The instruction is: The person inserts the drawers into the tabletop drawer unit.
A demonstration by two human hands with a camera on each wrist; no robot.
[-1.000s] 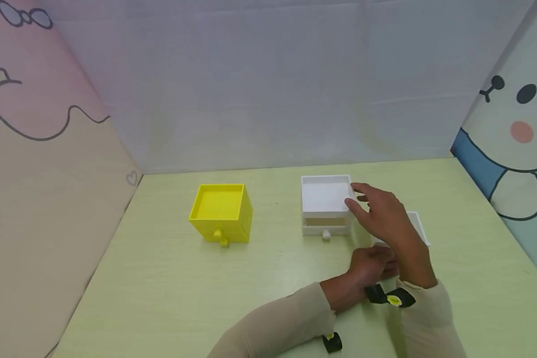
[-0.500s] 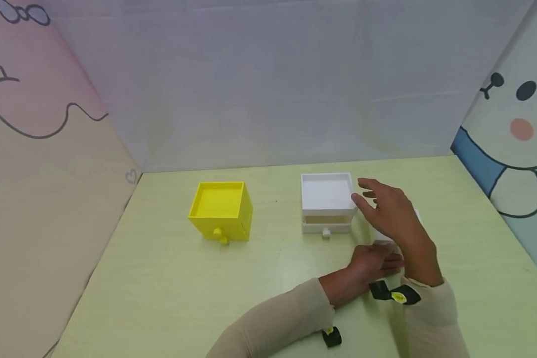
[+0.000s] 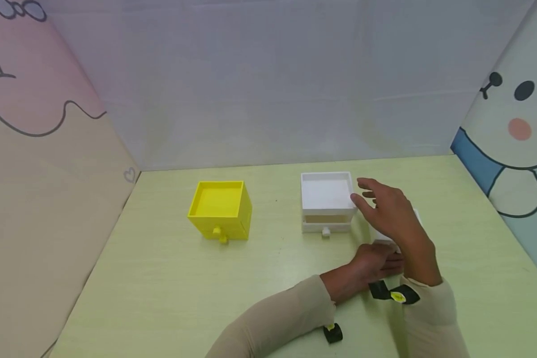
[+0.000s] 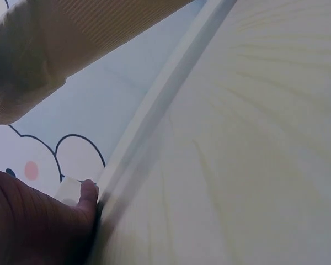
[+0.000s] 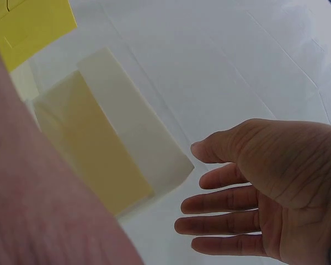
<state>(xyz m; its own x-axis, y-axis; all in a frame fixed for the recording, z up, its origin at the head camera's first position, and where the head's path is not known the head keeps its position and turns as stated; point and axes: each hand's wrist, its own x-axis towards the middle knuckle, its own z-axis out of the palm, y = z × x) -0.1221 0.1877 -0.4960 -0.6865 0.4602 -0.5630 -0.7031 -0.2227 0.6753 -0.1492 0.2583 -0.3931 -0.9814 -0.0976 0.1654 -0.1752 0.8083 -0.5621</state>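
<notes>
A white small drawer box (image 3: pixel 326 191) stands on the table, with an open slot above a lower drawer with a knob. My right hand (image 3: pixel 385 209) is held beside its right side, thumb and fingers apart and holding nothing. In the right wrist view the right hand (image 5: pixel 270 193) shows straight fingers near the box (image 5: pixel 132 121). Below it my left hand (image 3: pixel 378 263) lies palm up with straight fingers, against or just in front of a white piece (image 3: pixel 382 235), mostly hidden behind both hands. In the left wrist view, only the thumb side of the left hand (image 4: pixel 49 221) shows.
A yellow drawer box (image 3: pixel 219 209) with two knobs stands to the left on the pale table (image 3: pixel 170 293). A white cloth wall (image 3: pixel 268 89) rises behind it. Printed panels (image 3: pixel 519 124) flank the table. My forearms cross close together at the right.
My right hand has moved slightly right, away from the white box's side. The left hand has shifted a little, and the white piece beyond it shows less at the right. Little differs over the last half second.
</notes>
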